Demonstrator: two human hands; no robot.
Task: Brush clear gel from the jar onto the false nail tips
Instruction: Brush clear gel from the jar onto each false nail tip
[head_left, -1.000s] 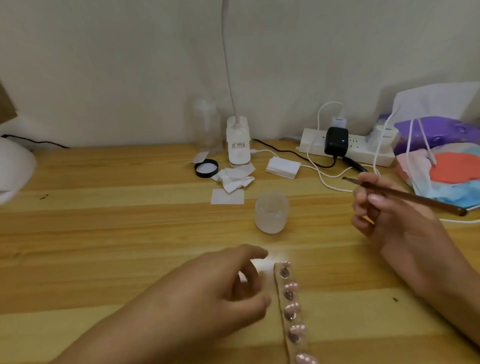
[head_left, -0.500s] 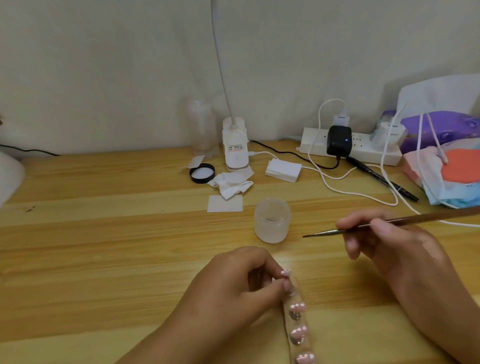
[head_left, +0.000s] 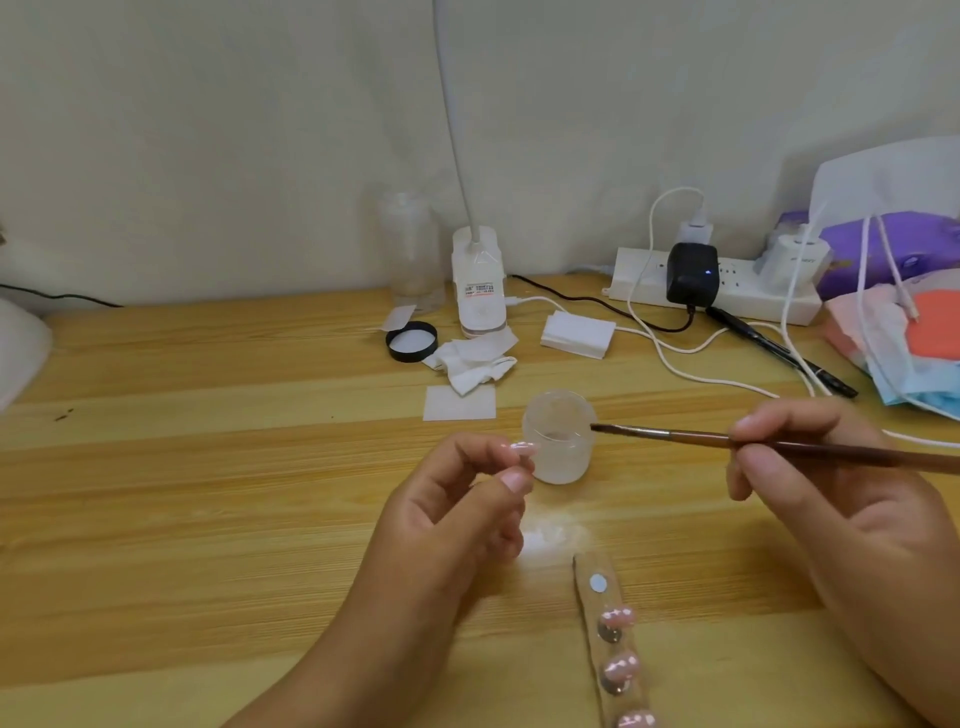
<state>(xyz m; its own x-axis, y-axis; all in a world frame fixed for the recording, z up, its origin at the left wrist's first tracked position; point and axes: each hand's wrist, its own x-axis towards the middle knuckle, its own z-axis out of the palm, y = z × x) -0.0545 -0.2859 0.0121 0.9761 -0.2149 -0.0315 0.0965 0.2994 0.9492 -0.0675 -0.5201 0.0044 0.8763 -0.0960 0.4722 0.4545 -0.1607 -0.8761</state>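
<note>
Now lifted clear of its mount, a glossy pink false nail tip (head_left: 521, 448) is being pinched between the thumb and forefinger of the left hand (head_left: 447, 514), just beside the small frosted translucent plastic jar (head_left: 561, 462), which is standing open immediately beyond those fingers (head_left: 514, 480). Half a second ago they were closing on the top tip of the narrow brown holder strip (head_left: 584, 569). That position is now showing a bare pale disc (head_left: 598, 583), while the remaining pink tips (head_left: 618, 617) are sitting further down the strip, below and to the right of the left fingers. The right hand (head_left: 831, 493) is gripping the long, thin brown wooden-handled brush (head_left: 779, 445) pen-fashion, fingers curled round the shaft. The dark bristle end is now reaching the jar's rim on the side facing the right fingers, having stopped short of it before. Whether the bristles are touching gel cannot be told. By this evidence the brush is being loaded, and coating of the held tip is not yet begun. Everything is resting on the pale wooden worktop (head_left: 208, 467).
</note>
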